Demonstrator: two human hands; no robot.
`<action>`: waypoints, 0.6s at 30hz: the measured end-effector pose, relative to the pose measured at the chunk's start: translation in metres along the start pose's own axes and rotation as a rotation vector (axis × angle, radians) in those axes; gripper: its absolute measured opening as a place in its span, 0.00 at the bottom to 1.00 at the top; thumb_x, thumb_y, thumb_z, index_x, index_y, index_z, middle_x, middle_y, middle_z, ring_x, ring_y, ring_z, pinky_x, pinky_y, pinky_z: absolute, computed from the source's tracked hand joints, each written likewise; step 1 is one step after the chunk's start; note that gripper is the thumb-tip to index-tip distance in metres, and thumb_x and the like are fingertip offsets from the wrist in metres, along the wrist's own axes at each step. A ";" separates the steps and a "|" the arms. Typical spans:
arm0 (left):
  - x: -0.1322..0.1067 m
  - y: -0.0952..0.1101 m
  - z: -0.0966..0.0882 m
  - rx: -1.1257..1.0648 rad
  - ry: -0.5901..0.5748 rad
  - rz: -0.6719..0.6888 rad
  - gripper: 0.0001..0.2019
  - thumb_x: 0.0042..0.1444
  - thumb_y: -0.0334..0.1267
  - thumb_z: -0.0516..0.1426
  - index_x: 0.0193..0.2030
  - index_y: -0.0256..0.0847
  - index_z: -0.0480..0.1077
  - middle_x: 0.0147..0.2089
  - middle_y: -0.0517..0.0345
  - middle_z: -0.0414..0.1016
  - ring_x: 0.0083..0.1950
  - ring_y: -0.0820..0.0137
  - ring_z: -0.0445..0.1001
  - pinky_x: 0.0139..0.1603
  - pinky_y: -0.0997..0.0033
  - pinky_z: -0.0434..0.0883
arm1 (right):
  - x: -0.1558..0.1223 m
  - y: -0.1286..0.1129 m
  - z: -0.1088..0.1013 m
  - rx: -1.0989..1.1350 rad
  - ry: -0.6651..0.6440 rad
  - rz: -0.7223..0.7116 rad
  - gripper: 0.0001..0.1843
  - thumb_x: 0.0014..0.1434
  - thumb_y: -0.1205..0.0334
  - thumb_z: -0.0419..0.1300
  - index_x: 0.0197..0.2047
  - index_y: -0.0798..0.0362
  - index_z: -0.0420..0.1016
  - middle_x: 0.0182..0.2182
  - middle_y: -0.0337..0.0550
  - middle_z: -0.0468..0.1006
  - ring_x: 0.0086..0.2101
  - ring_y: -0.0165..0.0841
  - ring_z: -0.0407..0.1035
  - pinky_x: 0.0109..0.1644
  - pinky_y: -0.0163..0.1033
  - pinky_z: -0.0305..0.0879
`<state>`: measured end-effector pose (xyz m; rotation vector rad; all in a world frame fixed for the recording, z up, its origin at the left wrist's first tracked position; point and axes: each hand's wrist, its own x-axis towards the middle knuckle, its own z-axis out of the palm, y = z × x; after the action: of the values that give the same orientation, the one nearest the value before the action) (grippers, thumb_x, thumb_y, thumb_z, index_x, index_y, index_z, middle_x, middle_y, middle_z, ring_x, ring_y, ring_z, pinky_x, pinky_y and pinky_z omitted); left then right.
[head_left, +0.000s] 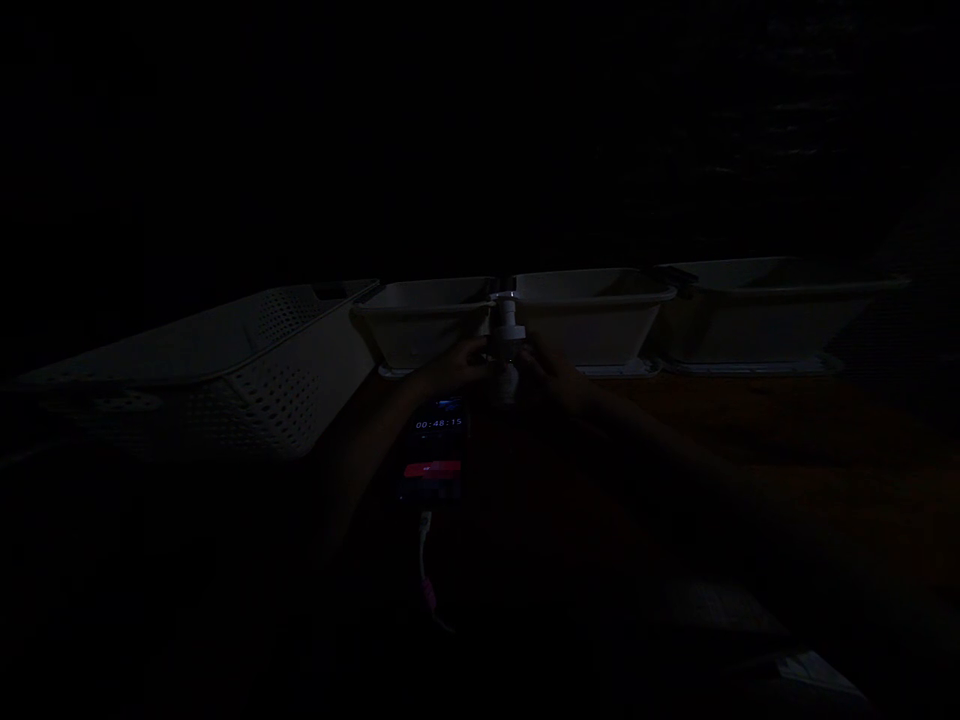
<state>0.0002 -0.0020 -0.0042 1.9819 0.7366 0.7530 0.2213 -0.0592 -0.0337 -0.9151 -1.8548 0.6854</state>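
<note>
The scene is very dark. A pale pump bottle [506, 348] is upright at the centre, its neck and collar catching a little light. My left hand [459, 366] comes at it from the left, with the fingers closed against its side. From the other side my right hand [556, 376] grips it too, the fingertips near its upper body. Shadow hides most of the fingers and the bottle's base. Just below my left hand lies a phone [433, 460] with a lit timer screen and a red bar.
A white cable [422, 545] runs down from the phone. On the left is a perforated white basket [289, 400]. Behind the bottle stand a left white bin [420, 335], a middle bin [592, 325] and a right bin [757, 320]. Pale sheets [814, 668] lie at lower right.
</note>
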 end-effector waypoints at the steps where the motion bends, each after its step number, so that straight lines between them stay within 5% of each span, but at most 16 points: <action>1: 0.000 0.000 0.000 0.001 -0.003 0.004 0.27 0.53 0.46 0.71 0.57 0.38 0.76 0.61 0.42 0.80 0.59 0.54 0.79 0.63 0.50 0.73 | 0.000 0.000 0.000 0.005 0.002 0.007 0.56 0.62 0.20 0.51 0.78 0.52 0.56 0.68 0.59 0.72 0.66 0.58 0.68 0.73 0.68 0.59; 9: 0.000 0.000 0.000 0.001 0.011 -0.007 0.32 0.49 0.52 0.72 0.56 0.37 0.76 0.59 0.44 0.80 0.59 0.54 0.79 0.62 0.50 0.72 | -0.003 0.001 -0.001 -0.033 0.011 -0.001 0.51 0.67 0.24 0.49 0.80 0.49 0.53 0.73 0.52 0.65 0.73 0.54 0.58 0.77 0.65 0.52; 14: -0.001 0.002 0.001 0.008 -0.012 -0.002 0.34 0.49 0.58 0.71 0.57 0.39 0.75 0.58 0.45 0.80 0.58 0.55 0.78 0.61 0.52 0.72 | 0.000 0.003 -0.001 -0.019 0.016 -0.013 0.52 0.64 0.21 0.49 0.79 0.47 0.56 0.72 0.53 0.68 0.70 0.54 0.63 0.76 0.66 0.54; 18: 0.001 0.000 0.000 0.011 -0.011 0.008 0.36 0.47 0.58 0.71 0.57 0.38 0.74 0.59 0.44 0.79 0.59 0.54 0.77 0.62 0.50 0.71 | 0.003 0.004 -0.002 -0.025 0.011 -0.023 0.54 0.63 0.20 0.49 0.75 0.54 0.63 0.69 0.59 0.70 0.70 0.56 0.64 0.75 0.65 0.56</action>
<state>0.0005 -0.0014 -0.0035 1.9989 0.7282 0.7438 0.2237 -0.0546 -0.0345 -0.9105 -1.8652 0.6432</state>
